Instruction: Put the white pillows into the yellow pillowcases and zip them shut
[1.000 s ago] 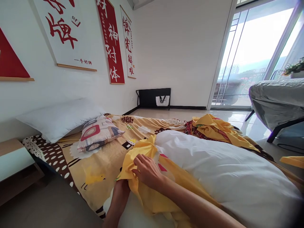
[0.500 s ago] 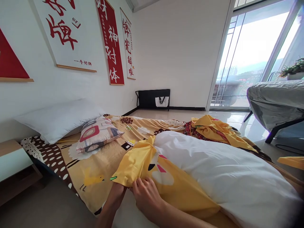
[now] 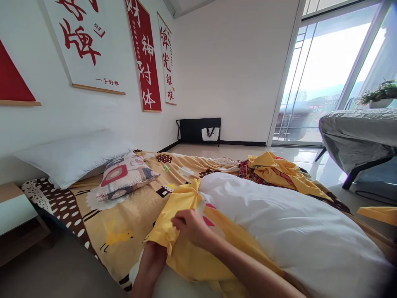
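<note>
Inside the opening of a yellow printed duvet cover [image 3: 164, 211], my left hand [image 3: 155, 250] is hidden past the wrist, so its fingers cannot be seen. My right hand [image 3: 192, 225] is over the top of the cover, fingers loosely curled and slightly apart, with no cloth visibly held. Whether its fingertips touch the fabric is unclear. A puffy white duvet [image 3: 273, 211] lies alongside, with the yellow cloth bunched at its near left corner. Pink and white print on the cover shows beside my right wrist.
The bed's tan patterned sheet [image 3: 120, 219] carries a patchwork cushion [image 3: 127, 176] and a white pillow [image 3: 77, 159]. Crumpled yellow cloth [image 3: 279, 169] lies at the far side. A low bedside table [image 3: 18, 207] stands left; a grey-covered piece of furniture [image 3: 356, 128] stands right.
My right hand has let go of the cover's edge and moved up over the yellow cloth. My left hand stays inside the cover, whose edge now drapes lower around the wrist.
</note>
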{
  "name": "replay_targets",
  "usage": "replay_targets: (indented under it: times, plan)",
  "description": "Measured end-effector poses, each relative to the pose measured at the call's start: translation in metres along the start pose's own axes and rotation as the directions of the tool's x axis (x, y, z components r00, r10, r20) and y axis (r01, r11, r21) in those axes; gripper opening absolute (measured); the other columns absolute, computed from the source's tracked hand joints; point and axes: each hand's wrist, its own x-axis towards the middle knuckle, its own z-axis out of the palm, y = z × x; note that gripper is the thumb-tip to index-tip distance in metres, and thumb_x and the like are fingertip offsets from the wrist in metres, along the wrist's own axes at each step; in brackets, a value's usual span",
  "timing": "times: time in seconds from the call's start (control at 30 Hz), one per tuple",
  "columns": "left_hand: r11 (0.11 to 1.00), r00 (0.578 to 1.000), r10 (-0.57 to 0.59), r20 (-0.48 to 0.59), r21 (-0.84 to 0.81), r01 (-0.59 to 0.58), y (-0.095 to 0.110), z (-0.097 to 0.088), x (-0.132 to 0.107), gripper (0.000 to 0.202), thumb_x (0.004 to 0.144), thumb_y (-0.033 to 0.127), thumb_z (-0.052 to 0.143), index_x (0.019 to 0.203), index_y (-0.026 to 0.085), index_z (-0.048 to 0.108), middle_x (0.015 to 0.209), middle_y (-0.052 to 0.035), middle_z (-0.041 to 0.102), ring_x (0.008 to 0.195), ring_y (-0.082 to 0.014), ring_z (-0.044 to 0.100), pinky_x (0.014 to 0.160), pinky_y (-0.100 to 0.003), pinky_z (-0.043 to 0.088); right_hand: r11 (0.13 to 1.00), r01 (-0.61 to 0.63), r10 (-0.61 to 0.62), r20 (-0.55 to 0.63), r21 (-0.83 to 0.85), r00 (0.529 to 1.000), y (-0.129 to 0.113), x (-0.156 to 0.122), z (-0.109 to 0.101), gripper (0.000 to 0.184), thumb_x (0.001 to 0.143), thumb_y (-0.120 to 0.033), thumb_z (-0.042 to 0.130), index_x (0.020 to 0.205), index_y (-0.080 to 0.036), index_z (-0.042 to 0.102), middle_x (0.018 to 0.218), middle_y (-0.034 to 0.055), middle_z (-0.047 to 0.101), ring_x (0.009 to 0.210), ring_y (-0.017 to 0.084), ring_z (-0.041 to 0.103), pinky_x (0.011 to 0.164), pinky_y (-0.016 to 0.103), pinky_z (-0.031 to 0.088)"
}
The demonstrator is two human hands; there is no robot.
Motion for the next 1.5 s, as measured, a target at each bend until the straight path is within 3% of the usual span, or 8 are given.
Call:
replay_targets:
  times: [0.07,0.23,0.43,0.63,0.77,1.0,1.17,1.5]
  plan:
    - [1.000,1.000,-0.012,0.017,0.021,0.012,0.002,0.007,-0.001,0.044,0.067,0.023,0.069,0.110,0.021,0.066,0.100,-0.0075,0.071,0.108,-0.0273,0.062,0.092,-0.036,0.051,1.000,-0.011,0.011,-0.018,0.004,1.000,0.001,0.019,-0.014,0.017,0.082,-0.016,0.057,0.088,-0.016,0.073,0.083,0.0032,0.072,0.072,0.012,0.059,0.062,0.020,0.037]
    - [0.994,0.998,0.055,0.029,0.088,-0.057,-0.001,0.010,0.007,0.043,0.062,0.031,0.072,0.104,0.023,0.068,0.099,-0.0086,0.072,0.111,-0.0297,0.060,0.091,-0.036,0.051,0.990,0.114,-0.093,0.216,-0.085,0.972,0.011,0.046,-0.009,0.019,0.076,-0.019,0.065,0.092,-0.023,0.074,0.084,-0.0007,0.073,0.073,0.011,0.058,0.059,0.019,0.034]
    - [0.986,0.994,0.112,-0.005,0.121,-0.110,-0.005,-0.006,0.014,0.041,0.060,0.028,0.074,0.100,0.022,0.070,0.094,-0.0090,0.073,0.107,-0.0300,0.061,0.087,-0.036,0.052,0.982,0.157,-0.139,0.166,-0.101,0.976,0.014,0.047,-0.002,0.005,0.073,-0.021,0.070,0.077,-0.019,0.069,0.070,-0.0042,0.063,0.060,0.007,0.046,0.055,0.019,0.027]
    - [0.997,0.999,0.000,0.033,0.074,-0.002,-0.011,-0.027,0.006,0.033,0.066,0.036,0.075,0.095,0.021,0.072,0.096,-0.0083,0.072,0.101,-0.0274,0.063,0.085,-0.034,0.051,0.991,0.116,-0.115,0.023,-0.062,0.993,0.015,0.044,-0.009,0.002,0.077,-0.019,0.064,0.078,-0.019,0.062,0.068,-0.0038,0.057,0.061,0.008,0.042,0.055,0.020,0.024]
    - [0.968,0.984,-0.149,0.094,0.217,0.126,-0.013,-0.035,0.000,0.028,0.065,0.034,0.078,0.086,0.016,0.073,0.090,-0.0100,0.071,0.088,-0.0241,0.065,0.077,-0.031,0.050,0.992,0.108,-0.111,-0.034,-0.062,0.993,0.012,0.042,-0.009,0.002,0.078,-0.016,0.059,0.077,-0.018,0.059,0.065,-0.0040,0.052,0.060,0.009,0.039,0.055,0.021,0.023]
    - [0.960,0.995,0.100,-0.016,0.265,-0.092,0.010,-0.031,0.005,0.026,0.060,0.027,0.078,0.084,0.018,0.072,0.082,-0.0057,0.070,0.074,-0.0182,0.061,0.062,-0.026,0.045,0.981,0.156,-0.153,0.035,-0.120,0.988,0.009,0.039,0.002,0.003,0.080,-0.021,0.062,0.080,-0.020,0.059,0.069,-0.0030,0.058,0.062,0.009,0.042,0.055,0.022,0.021]
    - [0.950,0.999,-0.042,0.024,0.311,0.032,0.025,-0.015,0.006,0.036,0.067,0.043,0.074,0.095,0.021,0.067,0.090,-0.0047,0.067,0.072,-0.0162,0.058,0.056,-0.026,0.042,0.957,0.213,-0.206,0.055,-0.198,0.977,0.007,0.038,0.012,0.007,0.084,-0.023,0.057,0.079,-0.020,0.059,0.070,-0.0018,0.062,0.059,0.009,0.044,0.053,0.024,0.021]
    - [0.875,0.997,-0.040,0.063,0.485,0.004,0.029,-0.006,0.007,0.032,0.064,0.043,0.076,0.068,0.015,0.061,0.058,0.0023,0.049,0.053,-0.0101,0.043,0.048,-0.023,0.031,0.933,0.182,-0.200,-0.025,-0.312,0.980,0.009,0.026,0.027,0.007,0.085,-0.025,0.053,0.088,-0.019,0.057,0.082,0.0028,0.069,0.064,0.013,0.056,0.053,0.028,0.021]
